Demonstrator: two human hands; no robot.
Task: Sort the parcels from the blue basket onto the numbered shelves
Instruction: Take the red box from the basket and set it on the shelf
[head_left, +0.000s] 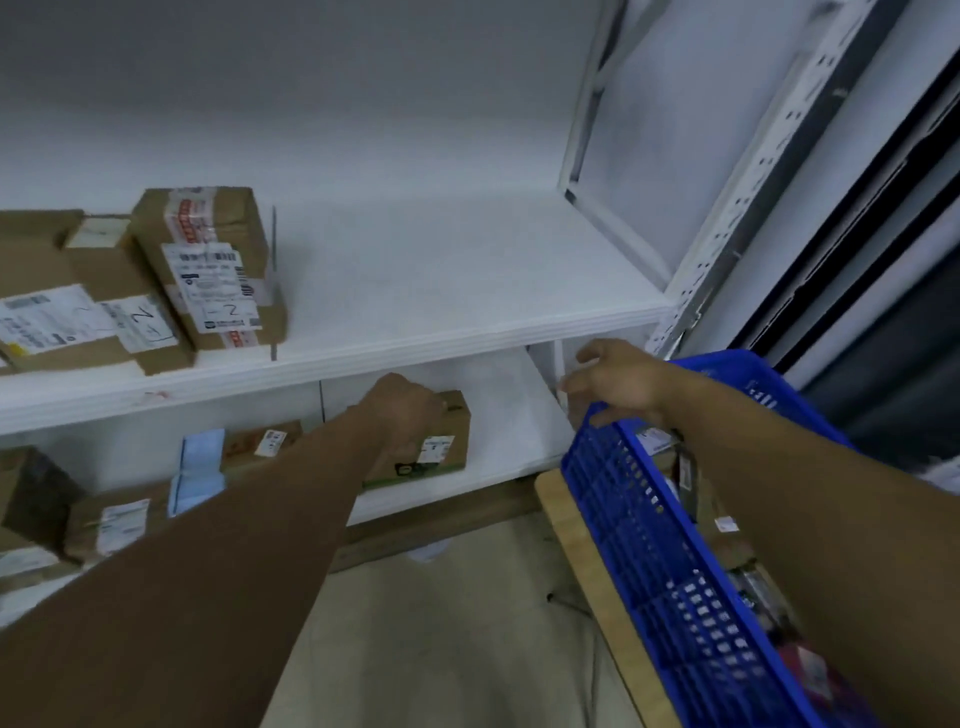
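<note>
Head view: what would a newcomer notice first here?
Centre frame, the left hand grips a brown parcel on the lower shelf. To its right, the right hand hovers open at the far rim of the blue basket, which holds more parcels. At upper left, boxes marked 2 sit on the upper shelf.

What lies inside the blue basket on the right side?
Brown parcels with white labels lie inside the blue basket. The right forearm covers much of the inside, so their number cannot be told.
</note>
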